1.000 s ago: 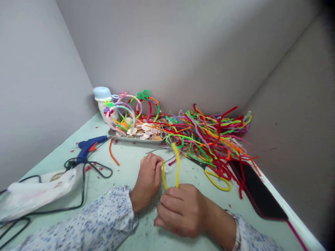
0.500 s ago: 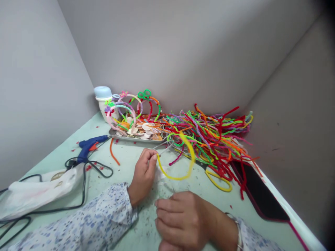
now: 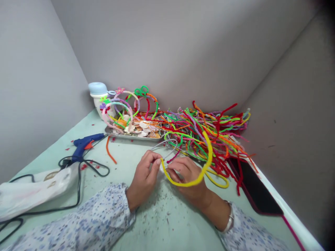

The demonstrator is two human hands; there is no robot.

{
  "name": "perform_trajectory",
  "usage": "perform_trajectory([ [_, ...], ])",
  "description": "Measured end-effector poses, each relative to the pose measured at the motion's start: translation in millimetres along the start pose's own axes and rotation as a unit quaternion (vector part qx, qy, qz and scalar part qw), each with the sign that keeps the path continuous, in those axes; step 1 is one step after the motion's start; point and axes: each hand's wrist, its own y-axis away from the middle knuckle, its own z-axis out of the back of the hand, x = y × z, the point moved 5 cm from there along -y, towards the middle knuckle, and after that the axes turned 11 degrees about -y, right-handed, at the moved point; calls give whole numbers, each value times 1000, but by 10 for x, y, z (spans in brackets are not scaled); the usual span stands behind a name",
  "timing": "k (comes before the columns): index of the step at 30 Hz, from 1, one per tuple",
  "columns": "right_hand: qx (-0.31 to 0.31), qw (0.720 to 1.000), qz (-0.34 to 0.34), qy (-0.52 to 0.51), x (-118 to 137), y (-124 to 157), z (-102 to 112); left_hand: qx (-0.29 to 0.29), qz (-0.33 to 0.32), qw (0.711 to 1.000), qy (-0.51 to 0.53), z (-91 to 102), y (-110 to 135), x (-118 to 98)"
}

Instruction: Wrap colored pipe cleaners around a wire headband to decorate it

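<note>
Between thumb and forefinger, my left hand (image 3: 143, 176) pinches one end of a yellow pipe cleaner (image 3: 209, 153). The rest of it bends in an open curve to the right and up, passing in front of my right hand (image 3: 190, 176). A thin grey wire hoop (image 3: 176, 143) reaches down to my left fingertips; whether they grip it too I cannot tell. My right fingers are loosely curled and slightly apart close to the pinched end, with nothing seen in them. Behind the hands lies a heap of coloured pipe cleaners (image 3: 206, 122).
Several pipe-cleaner-wrapped headbands (image 3: 117, 104) stand in a metal tray (image 3: 136, 138) of small discs. Left are a blue glue gun (image 3: 83, 143), its black cord (image 3: 78, 195) and a white bag (image 3: 39, 191). Yellow-handled scissors (image 3: 220, 181) and a black pad (image 3: 258, 191) lie right.
My right hand has risen from the table front toward my left fingertips, its fingers loosening from a fist. The yellow pipe cleaner's free end has swung right.
</note>
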Motion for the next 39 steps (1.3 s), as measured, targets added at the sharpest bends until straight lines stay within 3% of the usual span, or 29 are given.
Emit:
perform_trajectory([
  [5, -21, 996, 74, 45, 94, 3, 24, 26, -27, 998, -45, -25, 44, -55],
  [12, -15, 994, 100, 47, 114, -6, 51, 36, -56, 996, -59, -25, 59, -111],
  [24, -28, 999, 20, -15, 60, -48, 120, 45, -71, 994, -62, -1, 45, -109],
  [39, -16, 998, -7, -58, 21, -42, 128, 51, -50, 997, -40, -10, 64, -80],
])
